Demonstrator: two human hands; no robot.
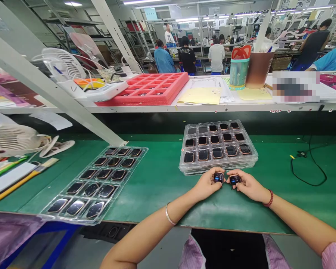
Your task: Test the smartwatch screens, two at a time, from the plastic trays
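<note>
My left hand is closed around a smartwatch body with a lit screen. A second lit smartwatch body sits between the fingers and thumb of my right hand. Both are strapless and held side by side above the green bench, screens facing me. Just beyond my hands stands a stack of clear plastic trays, its top one holding rows of dark-screened watch bodies with two pockets at the back left looking vacant. To the left lies another clear tray filled with similar watch bodies.
A black cable lies on the bench at right. Brushes and a white fan are at far left. A slanted metal post meets the bench. The shelf above carries a red foam tray and a brown cup.
</note>
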